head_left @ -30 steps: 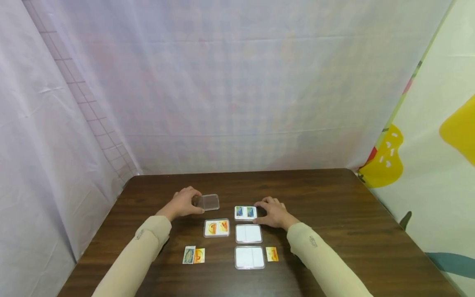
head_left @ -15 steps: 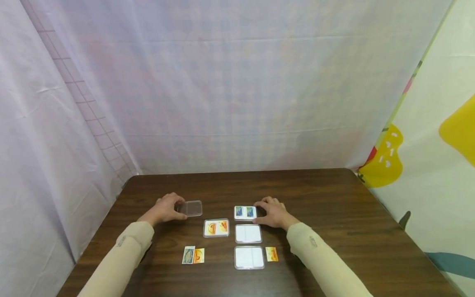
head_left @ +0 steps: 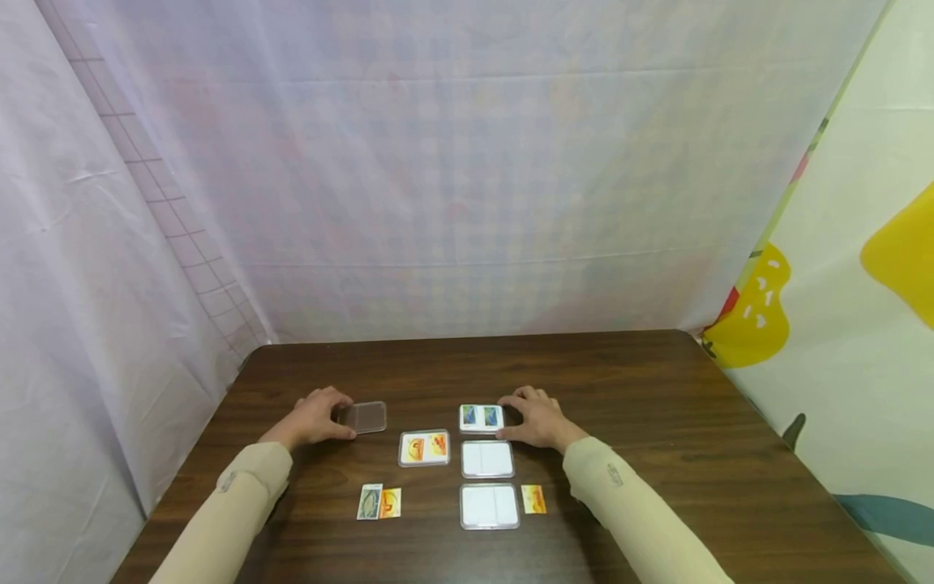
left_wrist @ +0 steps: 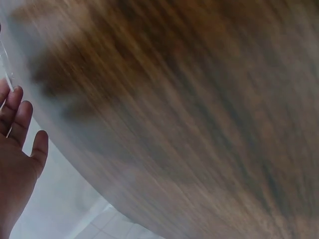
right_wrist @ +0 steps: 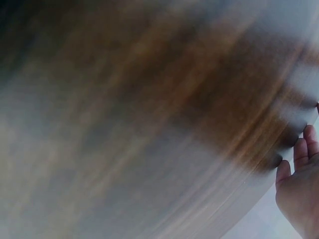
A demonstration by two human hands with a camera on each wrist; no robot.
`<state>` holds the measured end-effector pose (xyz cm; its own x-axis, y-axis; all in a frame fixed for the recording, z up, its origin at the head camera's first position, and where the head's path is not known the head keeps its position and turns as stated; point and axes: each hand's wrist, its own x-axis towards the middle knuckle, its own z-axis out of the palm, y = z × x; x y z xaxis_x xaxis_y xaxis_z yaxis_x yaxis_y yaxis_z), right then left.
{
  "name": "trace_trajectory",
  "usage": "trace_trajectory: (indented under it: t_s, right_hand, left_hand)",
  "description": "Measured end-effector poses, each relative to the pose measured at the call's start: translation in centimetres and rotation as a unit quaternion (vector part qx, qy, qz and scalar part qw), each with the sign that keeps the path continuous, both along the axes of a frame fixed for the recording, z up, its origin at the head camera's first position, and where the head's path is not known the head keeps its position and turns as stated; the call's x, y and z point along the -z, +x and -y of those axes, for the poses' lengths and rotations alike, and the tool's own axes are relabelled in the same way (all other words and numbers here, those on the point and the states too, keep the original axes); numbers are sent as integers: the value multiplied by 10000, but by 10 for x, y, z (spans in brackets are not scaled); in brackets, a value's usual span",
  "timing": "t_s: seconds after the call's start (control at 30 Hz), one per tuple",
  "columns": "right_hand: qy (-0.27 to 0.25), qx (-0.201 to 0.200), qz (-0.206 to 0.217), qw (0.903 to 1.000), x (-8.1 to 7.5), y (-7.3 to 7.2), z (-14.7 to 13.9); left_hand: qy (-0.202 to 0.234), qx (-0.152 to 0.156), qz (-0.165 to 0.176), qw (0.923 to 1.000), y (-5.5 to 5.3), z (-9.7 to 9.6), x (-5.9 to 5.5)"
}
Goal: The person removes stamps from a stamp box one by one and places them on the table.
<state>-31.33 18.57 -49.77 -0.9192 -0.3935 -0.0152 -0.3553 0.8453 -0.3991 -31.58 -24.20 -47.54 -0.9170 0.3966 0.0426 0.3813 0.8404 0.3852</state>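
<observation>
In the head view my left hand [head_left: 315, 419] pinches the left edge of a clear plastic lid [head_left: 367, 416], thumb at the near side and fingers at the far side. A bit of its clear edge shows by the fingertips of my left hand [left_wrist: 17, 134] in the left wrist view. With thumb and fingers, my right hand [head_left: 538, 418] holds the right end of a clear stamp case [head_left: 481, 430] with a white insert and two blue-green stamps [head_left: 469, 415]. The right wrist view catches only part of my right hand [right_wrist: 301, 189]; the case is out of sight there.
Another case [head_left: 425, 461] with two orange stamps lies left of centre. Two cases with bare white inserts [head_left: 487, 459] are lined up below the held one. A green and an orange stamp [head_left: 390, 503] lie front left; another orange stamp [head_left: 533, 500] lies right. All sit on a brown table [head_left: 584, 357].
My left hand has carried the clear lid left and slightly nearer, away from the stamp cases. The right hand has stayed at the case with the blue-green stamps.
</observation>
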Motion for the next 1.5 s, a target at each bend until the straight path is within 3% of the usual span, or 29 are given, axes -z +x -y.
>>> trace_trajectory:
  t_s: [0.47,0.8,1.27,1.5]
  right_hand:
    - [32,47,54,10000,-1,1,1]
    - [0,9,37,10000,-2,1,1]
    - [-12,27,70,10000,-1,1,0]
    - [-85,-107,15,9999,0,1,-1]
  left_hand:
    - [-155,-104,114,9998,2,3,4]
    - [74,-249,280,9993,1,-5,-3]
    - [268,-142,266,9992,-9,-42,-13]
    - [505,-49,455,9977,-11,-64,-18]
